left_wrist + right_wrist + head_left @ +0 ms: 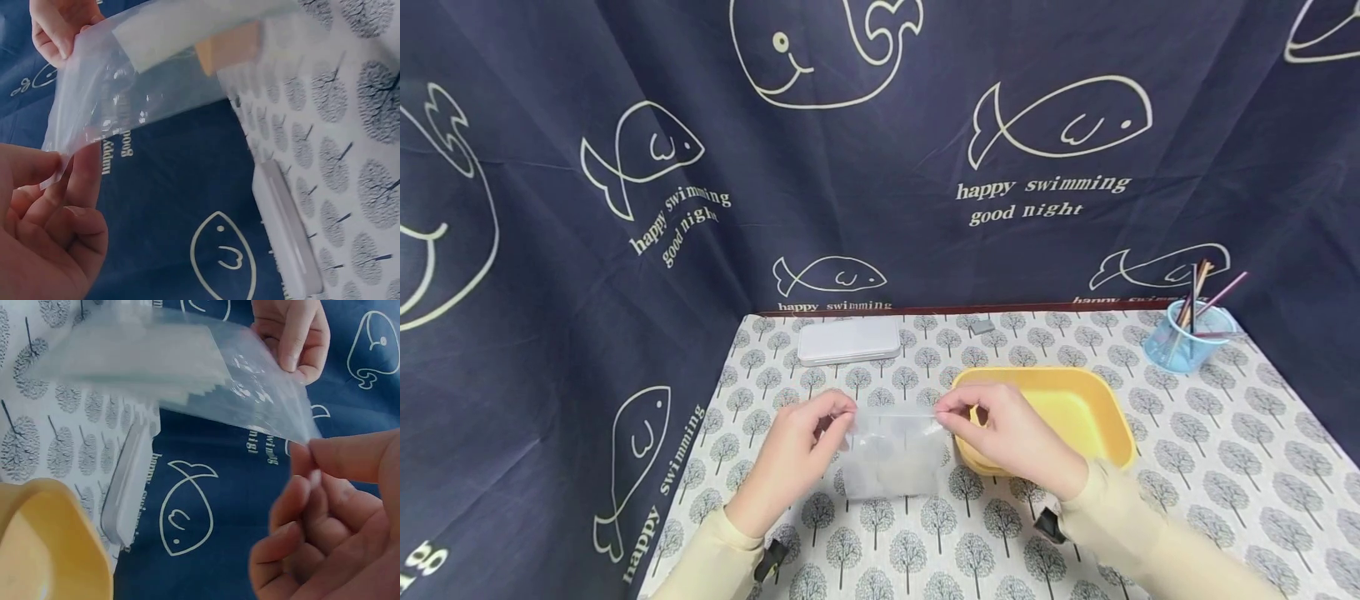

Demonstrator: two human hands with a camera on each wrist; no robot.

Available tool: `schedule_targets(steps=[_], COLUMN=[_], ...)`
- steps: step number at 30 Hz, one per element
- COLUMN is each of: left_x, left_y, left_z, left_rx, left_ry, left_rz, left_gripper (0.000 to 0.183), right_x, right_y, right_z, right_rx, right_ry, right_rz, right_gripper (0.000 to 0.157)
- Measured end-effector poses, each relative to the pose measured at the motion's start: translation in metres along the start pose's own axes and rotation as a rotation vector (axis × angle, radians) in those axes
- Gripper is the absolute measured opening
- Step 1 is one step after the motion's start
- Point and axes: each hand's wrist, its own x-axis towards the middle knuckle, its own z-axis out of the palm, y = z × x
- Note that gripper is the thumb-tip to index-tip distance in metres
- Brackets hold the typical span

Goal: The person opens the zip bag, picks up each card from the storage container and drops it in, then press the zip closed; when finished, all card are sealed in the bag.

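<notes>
A clear plastic bag [891, 454] hangs between both hands over the table. My left hand [801, 446] pinches its upper left corner between thumb and fingertips. At the upper right corner, my right hand [1011, 429] holds the bag the same way, with the top edge stretched between them. Something flat and whitish [156, 359] lies inside the bag; its edge looks stepped in the right wrist view, and its kind cannot be told. In the left wrist view, the yellow bin [231, 47] shows partly behind the bag.
The yellow bin [1123, 425] stands beside and behind my right hand. A white flat case [848, 340] lies at the back left, with a small grey object [982, 327] to its right. A blue cup [1180, 350] of pencils stands back right. Dark curtains [865, 183] border the table.
</notes>
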Motion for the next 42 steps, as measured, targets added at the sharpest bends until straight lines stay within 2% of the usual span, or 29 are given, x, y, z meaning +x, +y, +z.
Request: schedule_targets(steps=[3, 6, 9, 12, 18, 23, 24, 31, 34, 39, 42], left_x=[0.000, 0.005, 0.012, 0.021, 0.037, 0.044, 0.046, 0.055, 0.056, 0.055, 0.054], left_y=[-0.005, -0.016, -0.029, -0.042, -0.069, -0.091, -0.094, -0.111, -0.117, -0.123, -0.127], left_z=[0.003, 0.007, 0.010, 0.013, 0.017, 0.025, 0.027, 0.038, 0.043, 0.047, 0.047], left_rx=[-0.001, 0.055, 0.108, 0.114, 0.186, 0.285, 0.301, 0.368, 0.363, 0.336, 0.375], left_ry=[-0.032, -0.030, -0.003, 0.008, -0.027, -0.061, -0.069, -0.086, -0.099, -0.140, -0.162], left_rz=[-0.058, -0.083, -0.088, -0.108, -0.192, -0.201, -0.207, -0.207, -0.222, -0.267, -0.287], left_gripper=[0.015, 0.013, 0.012, 0.011, 0.009, 0.013, 0.014, 0.017, 0.018, 0.030, 0.041], right_x=[0.002, 0.010, 0.024, 0.041, 0.071, 0.090, 0.093, 0.106, 0.108, 0.107, 0.106], right_y=[0.004, 0.011, 0.017, 0.025, 0.042, 0.054, 0.056, 0.068, 0.071, 0.078, 0.082], right_z=[0.005, 0.012, 0.018, 0.023, 0.035, 0.049, 0.051, 0.059, 0.062, 0.065, 0.065], right_rx=[-0.055, -0.139, -0.219, -0.291, -0.457, -0.594, -0.607, -0.690, -0.723, -0.729, -0.704], right_ry=[-0.046, -0.062, -0.057, -0.052, -0.113, -0.172, -0.179, -0.194, -0.199, -0.212, -0.201], right_rz=[0.050, 0.064, 0.060, 0.047, 0.068, 0.079, 0.079, 0.098, 0.108, 0.149, 0.140], right_gripper=[0.009, 0.007, 0.007, 0.007, 0.007, 0.007, 0.005, 0.030, 0.029, 0.008, 0.018])
